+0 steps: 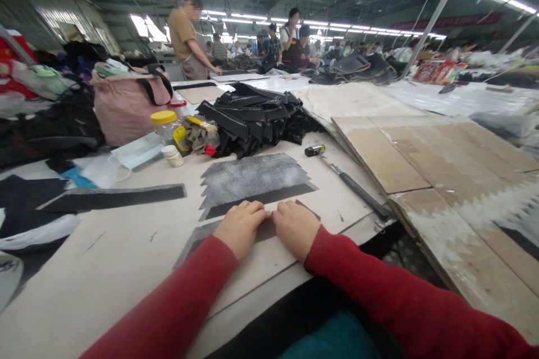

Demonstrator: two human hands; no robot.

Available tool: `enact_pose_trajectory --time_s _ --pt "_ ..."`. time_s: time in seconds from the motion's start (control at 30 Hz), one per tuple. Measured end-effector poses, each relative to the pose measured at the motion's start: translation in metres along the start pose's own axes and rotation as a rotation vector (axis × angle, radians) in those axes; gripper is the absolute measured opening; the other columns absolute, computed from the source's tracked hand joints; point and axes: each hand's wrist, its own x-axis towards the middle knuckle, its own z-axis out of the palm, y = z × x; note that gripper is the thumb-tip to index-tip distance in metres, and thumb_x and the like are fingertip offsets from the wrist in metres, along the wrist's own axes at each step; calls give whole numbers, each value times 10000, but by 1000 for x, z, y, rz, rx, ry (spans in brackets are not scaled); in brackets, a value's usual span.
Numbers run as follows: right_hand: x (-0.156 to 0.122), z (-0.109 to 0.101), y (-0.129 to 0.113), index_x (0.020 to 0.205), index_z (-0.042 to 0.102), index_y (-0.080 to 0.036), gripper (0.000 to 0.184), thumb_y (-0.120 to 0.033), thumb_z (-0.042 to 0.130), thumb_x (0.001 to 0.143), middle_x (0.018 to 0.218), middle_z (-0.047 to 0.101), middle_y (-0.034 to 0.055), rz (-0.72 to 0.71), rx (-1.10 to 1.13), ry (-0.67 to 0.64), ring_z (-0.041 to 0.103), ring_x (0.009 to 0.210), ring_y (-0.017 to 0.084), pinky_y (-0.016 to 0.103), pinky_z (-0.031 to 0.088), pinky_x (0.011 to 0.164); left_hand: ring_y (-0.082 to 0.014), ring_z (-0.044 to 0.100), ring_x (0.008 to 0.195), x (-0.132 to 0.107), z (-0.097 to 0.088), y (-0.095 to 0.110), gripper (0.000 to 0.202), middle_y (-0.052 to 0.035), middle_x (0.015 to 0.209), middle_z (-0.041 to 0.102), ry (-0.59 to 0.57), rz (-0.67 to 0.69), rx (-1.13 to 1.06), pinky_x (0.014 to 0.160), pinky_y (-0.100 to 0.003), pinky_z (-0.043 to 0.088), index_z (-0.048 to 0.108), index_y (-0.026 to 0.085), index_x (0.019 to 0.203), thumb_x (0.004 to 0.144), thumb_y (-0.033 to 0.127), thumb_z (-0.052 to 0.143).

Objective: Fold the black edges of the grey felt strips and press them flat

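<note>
My left hand (241, 226) and my right hand (296, 227) lie side by side, knuckles up, on a dark strip of material (197, 237) near the table's front edge. Their fingers are curled down and press on the strip; the fingertips are hidden. Both arms wear red sleeves. Just beyond the hands lies a stack of grey pieces with jagged edges (252, 179). A long black strip (113, 197) lies to the left. A hammer (349, 186) with a black handle rests to the right.
A heap of black strips (256, 118) sits further back, beside a yellow-lidded jar (165, 123), a small white bottle (173, 155), a face mask (135, 152) and a pink bag (126, 104). Cardboard sheets (442, 162) cover the right side. Several people stand at the far tables.
</note>
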Motion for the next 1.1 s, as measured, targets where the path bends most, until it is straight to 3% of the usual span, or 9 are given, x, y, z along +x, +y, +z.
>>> enact_pose_trajectory --time_s 0.2,0.33,0.43,0.53,0.67,0.8,0.93,1.1 --pt "3 0 2 782 577 -129 171 -265 474 799 784 533 92 76 47 64 461 774 206 313 371 672 -152 513 886 -19 -2 -27 299 -30 948 587 126 -113 -230 818 -292 404 571 199 980 789 113 357" --pt "6 3 2 876 574 -136 144 -172 462 793 855 529 76 61 181 89 442 817 187 299 360 740 -148 520 869 -25 -1 -34 268 -23 919 585 145 -141 -256 803 -284 410 592 196 931 767 113 396" --pt "10 7 -1 996 551 -156 287 -49 428 759 905 526 51 9 324 94 433 830 155 263 350 764 -147 513 849 -25 1 -32 268 -21 890 583 173 -128 -238 790 -279 406 595 194 908 752 89 404" --pt "13 7 -3 992 553 -162 346 6 406 728 924 520 43 -34 388 80 427 838 140 246 344 772 -147 499 833 -25 2 -29 286 -14 874 575 175 -109 -214 768 -275 402 592 198 881 726 53 400" --pt "14 4 -7 882 576 -146 251 -22 399 753 864 518 55 -94 289 53 423 814 157 267 357 749 -164 475 834 -27 -1 -25 305 -26 882 563 122 -79 -132 760 -290 392 594 185 851 688 17 399" --pt "16 0 -18 813 579 -117 179 -112 400 804 802 516 85 -150 116 12 434 784 187 309 375 701 -175 463 839 -28 -6 -25 308 -42 907 560 35 -20 -54 756 -313 390 597 188 890 738 42 373" --pt "21 -2 -27 813 580 -120 213 -271 431 827 789 521 97 -73 102 0 448 808 210 316 386 669 -161 478 853 -34 -10 -37 342 -40 934 557 6 -1 -148 771 -304 397 578 216 988 774 72 354" --pt "24 -1 -27 812 573 -129 162 -272 503 785 829 524 88 -6 142 59 443 806 208 312 378 691 -149 506 895 -47 -16 -55 306 -45 950 571 54 -119 -285 819 -282 397 553 172 1023 772 106 391"
